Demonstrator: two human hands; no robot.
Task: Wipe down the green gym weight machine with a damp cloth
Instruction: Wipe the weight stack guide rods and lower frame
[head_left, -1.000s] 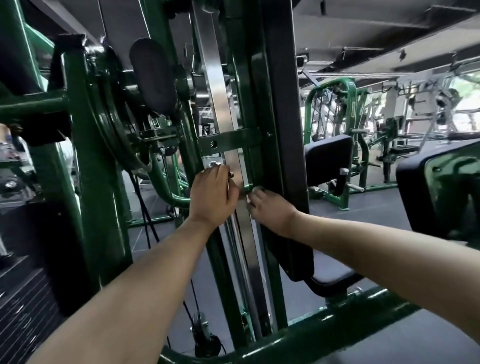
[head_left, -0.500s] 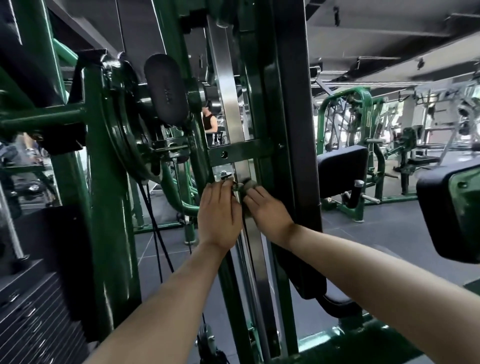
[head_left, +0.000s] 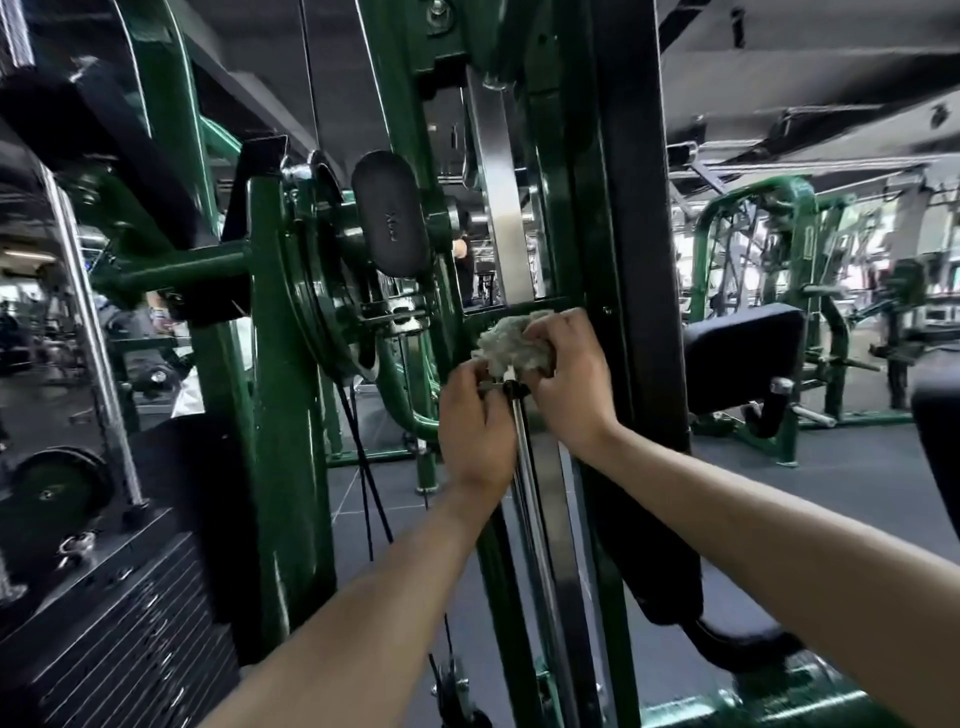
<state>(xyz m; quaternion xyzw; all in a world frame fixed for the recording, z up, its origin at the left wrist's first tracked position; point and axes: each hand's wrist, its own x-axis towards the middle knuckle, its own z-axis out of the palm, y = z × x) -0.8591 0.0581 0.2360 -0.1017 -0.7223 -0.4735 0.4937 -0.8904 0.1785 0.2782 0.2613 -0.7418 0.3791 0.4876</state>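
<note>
Head view: both bare arms reach forward to the middle of a green weight machine (head_left: 280, 415), hands side by side at a cross bracket.
Change, cloth: half a second ago only a small wad showed between the fingers; now the cloth (head_left: 511, 348) is out in plain sight, bunched and pale grey-green, higher up against the bracket.
Change, hands: both sit higher on the upright than before; the right has moved up to bracket level, the left trails just under it.
Change, camera: closer and tilted up, more of the upper frame shows, the floor bar at bottom is mostly cut off.
Right hand (head_left: 571, 384): grip clenched round the cloth, fingers curled over its top edge, pressing it on the green cross bracket (head_left: 519, 309).
Left hand (head_left: 480, 426): fingers curled at the top end of the chrome rod (head_left: 524, 467), at the small collar there; touches the lower edge of the cloth; exact hold is hidden by the knuckles.
Cloth axis: crumpled lump, slightly wider than tall, long side runs left to right along the bracket.
Machine axis: main posts stand upright; chrome rod runs near vertical, leaning a bit right toward the bottom; steel strip (head_left: 498, 208) rises straight above the bracket.
Left side: black oval pad (head_left: 392, 213) on a round green hub, weight stack (head_left: 119, 623) at lower left.
Right side: black seat pad (head_left: 743, 348), more green machines behind, blurred.
</note>
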